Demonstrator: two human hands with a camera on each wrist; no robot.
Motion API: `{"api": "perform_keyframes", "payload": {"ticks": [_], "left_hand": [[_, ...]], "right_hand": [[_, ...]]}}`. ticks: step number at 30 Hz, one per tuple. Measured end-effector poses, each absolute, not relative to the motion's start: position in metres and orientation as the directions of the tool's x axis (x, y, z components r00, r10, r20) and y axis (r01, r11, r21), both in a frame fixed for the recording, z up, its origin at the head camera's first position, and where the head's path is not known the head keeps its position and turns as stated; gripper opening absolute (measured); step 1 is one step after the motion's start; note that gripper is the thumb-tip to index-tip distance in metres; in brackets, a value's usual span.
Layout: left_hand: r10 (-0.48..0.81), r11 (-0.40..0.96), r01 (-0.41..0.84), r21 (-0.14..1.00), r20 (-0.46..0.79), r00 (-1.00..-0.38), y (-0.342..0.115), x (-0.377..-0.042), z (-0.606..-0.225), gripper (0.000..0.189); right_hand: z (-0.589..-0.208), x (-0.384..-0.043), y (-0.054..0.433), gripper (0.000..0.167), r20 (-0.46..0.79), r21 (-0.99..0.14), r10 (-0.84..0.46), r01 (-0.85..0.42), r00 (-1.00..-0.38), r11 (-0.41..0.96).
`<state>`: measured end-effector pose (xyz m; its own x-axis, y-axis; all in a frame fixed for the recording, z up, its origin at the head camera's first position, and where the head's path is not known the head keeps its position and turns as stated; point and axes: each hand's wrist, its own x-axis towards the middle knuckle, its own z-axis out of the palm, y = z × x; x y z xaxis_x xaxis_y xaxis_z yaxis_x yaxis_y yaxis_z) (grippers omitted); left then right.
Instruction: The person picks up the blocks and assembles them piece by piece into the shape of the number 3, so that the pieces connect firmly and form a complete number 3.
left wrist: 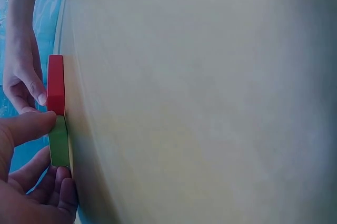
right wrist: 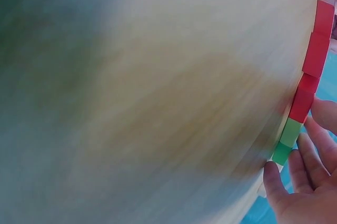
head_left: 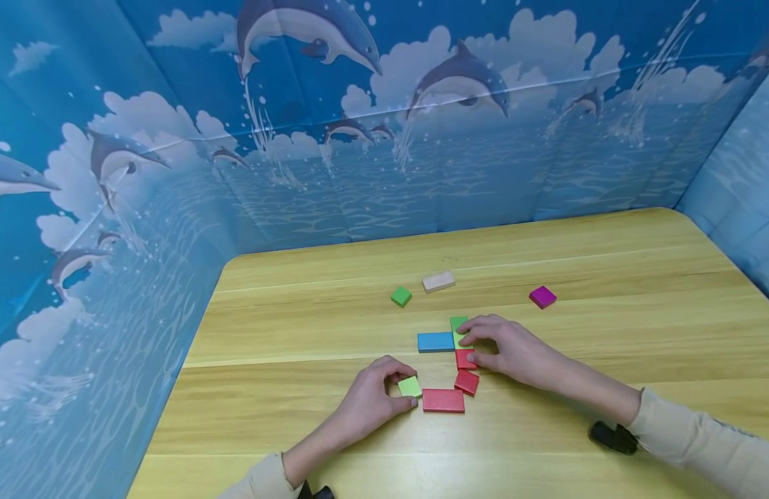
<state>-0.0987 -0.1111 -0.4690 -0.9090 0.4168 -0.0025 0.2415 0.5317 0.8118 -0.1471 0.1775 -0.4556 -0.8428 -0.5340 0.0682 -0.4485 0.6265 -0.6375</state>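
Note:
In the head view my left hand [head_left: 372, 398] pinches a light green block [head_left: 410, 387] between thumb and fingers, flat on the table. Its right side is close to a red rectangular block [head_left: 443, 400]. My right hand [head_left: 515, 350] rests its fingertips by a short column: a green block [head_left: 458, 324], a light green block [head_left: 461, 340] and a red square block [head_left: 464, 358]. A tilted red square block [head_left: 466, 382] lies just below them. A blue rectangular block [head_left: 436, 342] adjoins the column's left side. The right wrist view shows the right fingers [right wrist: 301, 171] spread along the blocks.
Farther back on the wooden table [head_left: 285, 312] lie a green block [head_left: 401, 296], a pale wooden block [head_left: 438, 281] and a magenta block [head_left: 543, 297]. A blue dolphin-printed curtain [head_left: 359, 173] borders the table's back and sides.

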Motion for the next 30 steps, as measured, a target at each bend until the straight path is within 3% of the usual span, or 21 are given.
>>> {"api": "perform_keyframes", "payload": {"ticks": [30], "left_hand": [[0.335,0.494,0.15,0.857,-0.028,-0.942,-0.106,-0.141,-0.454,0.035]], "right_hand": [[-0.455,-0.146,0.178,0.025,0.069,-0.634,-0.532,-0.449,-0.844,0.629]]}}
